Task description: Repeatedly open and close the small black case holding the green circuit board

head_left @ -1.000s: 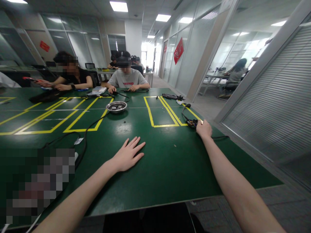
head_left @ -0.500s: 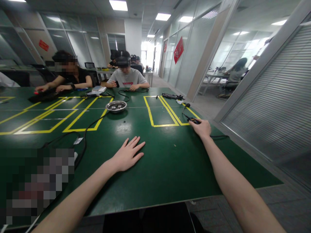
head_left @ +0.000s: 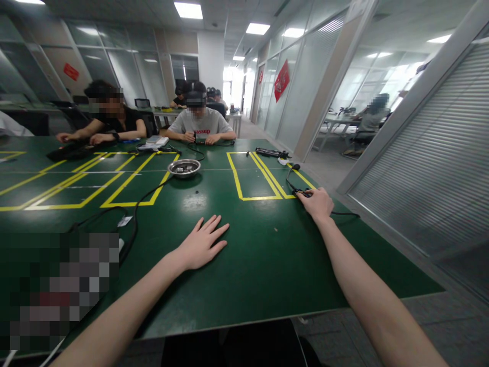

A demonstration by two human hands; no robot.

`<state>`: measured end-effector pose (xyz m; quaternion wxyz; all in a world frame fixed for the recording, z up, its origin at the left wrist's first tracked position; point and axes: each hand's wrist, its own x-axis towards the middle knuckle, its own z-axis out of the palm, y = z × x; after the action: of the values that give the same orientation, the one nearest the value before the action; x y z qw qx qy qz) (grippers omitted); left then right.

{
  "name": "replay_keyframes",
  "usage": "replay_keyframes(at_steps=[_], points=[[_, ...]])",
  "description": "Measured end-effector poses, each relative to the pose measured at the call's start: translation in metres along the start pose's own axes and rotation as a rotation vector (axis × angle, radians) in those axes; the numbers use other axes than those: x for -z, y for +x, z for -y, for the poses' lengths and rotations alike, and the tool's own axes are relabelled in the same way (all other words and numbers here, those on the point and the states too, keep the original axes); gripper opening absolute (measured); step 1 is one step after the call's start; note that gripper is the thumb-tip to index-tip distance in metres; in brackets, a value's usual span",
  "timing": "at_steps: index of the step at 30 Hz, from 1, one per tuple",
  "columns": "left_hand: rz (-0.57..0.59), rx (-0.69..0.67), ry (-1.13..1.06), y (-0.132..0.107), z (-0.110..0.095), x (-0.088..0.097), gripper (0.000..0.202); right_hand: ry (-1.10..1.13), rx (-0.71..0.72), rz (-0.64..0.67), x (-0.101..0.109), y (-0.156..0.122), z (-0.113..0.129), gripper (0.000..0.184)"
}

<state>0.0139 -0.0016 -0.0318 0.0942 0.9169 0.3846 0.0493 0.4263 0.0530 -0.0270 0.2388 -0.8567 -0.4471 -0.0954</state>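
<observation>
My left hand [head_left: 201,243] lies flat on the green table [head_left: 244,265], palm down with the fingers spread, holding nothing. My right hand [head_left: 318,203] reaches out to the right side of the table and is closed over a small black device [head_left: 303,192] on a black cable [head_left: 292,181], beside the corner of a yellow tape rectangle [head_left: 255,176]. Most of the device is hidden under my fingers.
A metal bowl [head_left: 184,167] with small parts stands mid-table. Black cables [head_left: 133,214] run across the left half. A black tool [head_left: 270,152] lies at the far edge. Two people [head_left: 198,122] sit opposite, handling small objects. The table's right edge [head_left: 355,219] borders a corridor.
My right hand has slid a little toward me and lower over the small black device, covering more of it. My left hand has stayed flat in place.
</observation>
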Motion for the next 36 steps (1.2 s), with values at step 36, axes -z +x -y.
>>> replay_keyframes(at_steps=[36], points=[[0.03,0.007,0.016,-0.001,0.0,0.0,0.061,0.271,-0.015,-0.135,-0.018,0.019,-0.023,0.053]])
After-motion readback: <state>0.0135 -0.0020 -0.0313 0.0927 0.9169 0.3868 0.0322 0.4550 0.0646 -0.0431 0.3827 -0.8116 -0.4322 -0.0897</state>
